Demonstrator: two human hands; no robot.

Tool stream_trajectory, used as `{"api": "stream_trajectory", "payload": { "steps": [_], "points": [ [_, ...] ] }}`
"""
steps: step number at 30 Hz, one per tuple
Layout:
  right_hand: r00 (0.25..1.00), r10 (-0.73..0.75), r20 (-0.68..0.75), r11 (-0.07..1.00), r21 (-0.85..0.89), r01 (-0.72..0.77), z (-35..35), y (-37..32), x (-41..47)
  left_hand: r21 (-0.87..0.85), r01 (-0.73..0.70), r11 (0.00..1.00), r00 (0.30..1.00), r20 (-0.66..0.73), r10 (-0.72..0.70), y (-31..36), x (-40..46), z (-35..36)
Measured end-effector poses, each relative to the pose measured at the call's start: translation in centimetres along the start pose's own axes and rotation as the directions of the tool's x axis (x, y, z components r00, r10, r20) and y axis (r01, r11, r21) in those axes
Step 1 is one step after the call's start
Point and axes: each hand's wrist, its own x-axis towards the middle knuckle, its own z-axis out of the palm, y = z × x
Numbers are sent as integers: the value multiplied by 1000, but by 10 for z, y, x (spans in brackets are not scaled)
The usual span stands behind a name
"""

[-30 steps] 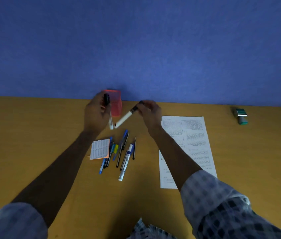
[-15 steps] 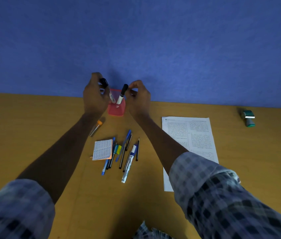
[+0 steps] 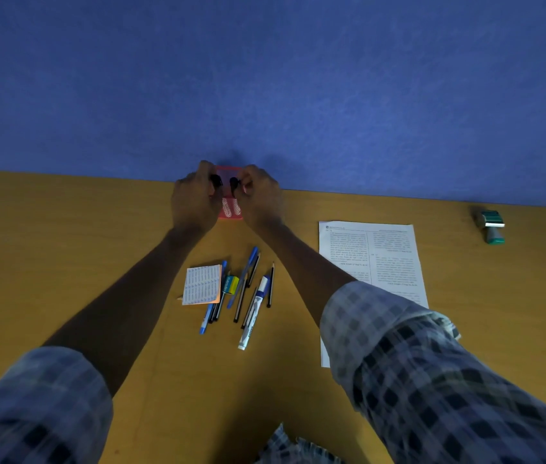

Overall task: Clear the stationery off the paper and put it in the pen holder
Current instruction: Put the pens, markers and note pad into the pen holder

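The red mesh pen holder [image 3: 230,214] stands at the table's far edge against the blue wall. Both hands are at its rim. My left hand [image 3: 194,202] grips a black-capped white marker [image 3: 217,181] and my right hand [image 3: 258,199] grips another one [image 3: 233,183]; both markers stand upright inside the holder, their white barrels showing through the mesh. A printed paper sheet [image 3: 375,259] lies to the right, partly under my right sleeve. Nearer me lies a loose heap of pens [image 3: 241,289], pencils and a white marker [image 3: 254,313].
A small notepad [image 3: 201,284] lies at the left of the pen heap. A green stamp [image 3: 492,226] sits far right near the wall. Bare wooden table [image 3: 63,262] stretches to the left and right. The blue wall rises right behind the holder.
Both hands carried their markers up over the holder and lowered them in; the markers went from tilted in the air to upright inside the mesh.
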Motion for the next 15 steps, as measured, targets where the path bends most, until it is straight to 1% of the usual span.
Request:
{"api": "stream_trajectory", "payload": {
  "steps": [2,4,8,10,12,15],
  "points": [
    [1000,-2,6,1000,-12,3,1,2,-3,-40,-28,999,1000,13,28,0,-5,-2],
    [999,-9,-34,1000,-8,9,1,4,-11,-79,-10,997,1000,7,11,-1,-10,-5],
    [996,3,-92,1000,0,-3,1,13,-34,-104,151,983,985,-63,-158,-14,-32,-10],
    [997,30,-71,999,-17,-31,3,17,-50,-62,206,977,975,-76,-210,-25,-49,-11],
    [999,37,32,996,-83,-34,9,23,-67,0,268,963,963,-12,-268,-35,-68,-10],
    [954,147,263,961,-265,-75,20,26,-87,102,378,920,908,151,-390,-45,-85,-7]
  ]
}}
